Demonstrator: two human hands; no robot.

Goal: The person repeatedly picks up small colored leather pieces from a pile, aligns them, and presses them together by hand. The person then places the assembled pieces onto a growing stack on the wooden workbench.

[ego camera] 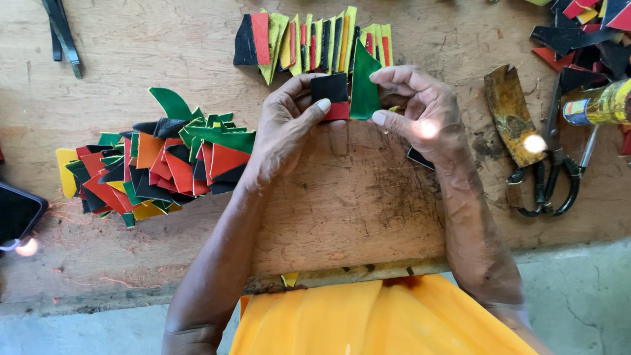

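Your left hand [286, 128] pinches the black-and-red piece [332, 95] while your right hand [420, 112] pinches the green piece [363, 85] against it, both just below the row of pieces [309, 43], so the edges meet.

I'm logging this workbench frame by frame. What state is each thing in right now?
left hand: pinching the black and red piece
right hand: holding the green piece upright beside it
pile of cut pieces: heaped loosely, left of the hands
row of pieces: overlapped in a line
scissors: lying flat, blades hidden
phone: screen dark
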